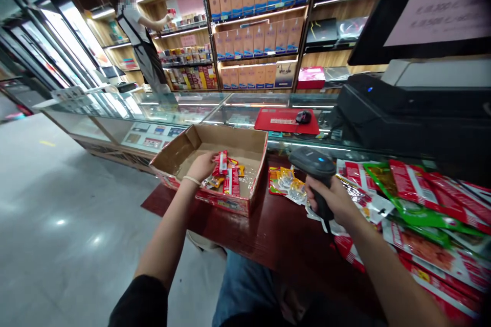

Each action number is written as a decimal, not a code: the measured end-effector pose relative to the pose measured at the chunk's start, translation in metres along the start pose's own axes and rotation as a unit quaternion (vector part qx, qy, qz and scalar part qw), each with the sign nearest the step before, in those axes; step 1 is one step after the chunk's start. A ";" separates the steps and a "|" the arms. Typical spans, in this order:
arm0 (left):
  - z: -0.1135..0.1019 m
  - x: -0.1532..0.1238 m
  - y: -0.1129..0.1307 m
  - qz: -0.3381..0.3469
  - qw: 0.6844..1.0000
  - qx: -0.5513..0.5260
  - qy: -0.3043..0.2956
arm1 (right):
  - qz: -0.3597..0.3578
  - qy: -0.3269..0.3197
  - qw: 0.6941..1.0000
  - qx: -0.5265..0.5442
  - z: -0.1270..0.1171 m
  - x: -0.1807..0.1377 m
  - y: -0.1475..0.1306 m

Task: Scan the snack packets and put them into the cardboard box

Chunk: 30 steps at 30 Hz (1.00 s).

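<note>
Lap [245, 291] below, scanning above

Right hand [333, 199] wraps the barcode scanner [312, 163] over the dark desk [276, 235]. Left hand [201, 166] pinches red snack packets [224, 166] inside the cardboard box [245, 145]. Best lift one packet clear, barcode facing the scanner.

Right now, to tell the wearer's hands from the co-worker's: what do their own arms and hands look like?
Both hands are ungloved. The left hand has a thin pale band on its wrist and a black sleeve at the upper arm. The right hand has a bare forearm, no sleeve in view.
</note>
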State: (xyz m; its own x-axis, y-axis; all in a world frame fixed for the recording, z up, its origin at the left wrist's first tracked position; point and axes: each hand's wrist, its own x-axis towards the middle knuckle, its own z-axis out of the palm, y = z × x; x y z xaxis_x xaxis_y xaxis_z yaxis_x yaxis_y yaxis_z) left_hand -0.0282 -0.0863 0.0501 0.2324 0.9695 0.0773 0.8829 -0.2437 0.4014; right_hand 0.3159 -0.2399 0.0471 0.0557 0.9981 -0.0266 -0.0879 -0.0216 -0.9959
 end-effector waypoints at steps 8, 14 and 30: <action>-0.015 -0.022 0.059 0.097 0.968 -0.124 0.197 | -0.009 0.038 0.999 0.012 -0.022 -0.008 -0.008; -0.001 -0.056 0.160 0.211 0.930 -0.255 0.162 | -0.003 0.082 0.997 0.009 -0.051 -0.021 -0.013; 0.171 -0.022 0.248 0.290 0.933 -0.195 -0.090 | 0.024 0.159 0.986 0.036 -0.117 -0.029 0.010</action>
State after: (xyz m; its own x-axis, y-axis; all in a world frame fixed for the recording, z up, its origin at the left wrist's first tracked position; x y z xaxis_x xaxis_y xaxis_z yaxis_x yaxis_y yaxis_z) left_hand 0.2553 -0.1719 -0.0087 0.7197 0.6497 0.2446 0.3799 -0.6635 0.6445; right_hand 0.4299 -0.2759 0.0279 0.3584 0.9271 -0.1100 -0.1680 -0.0519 -0.9844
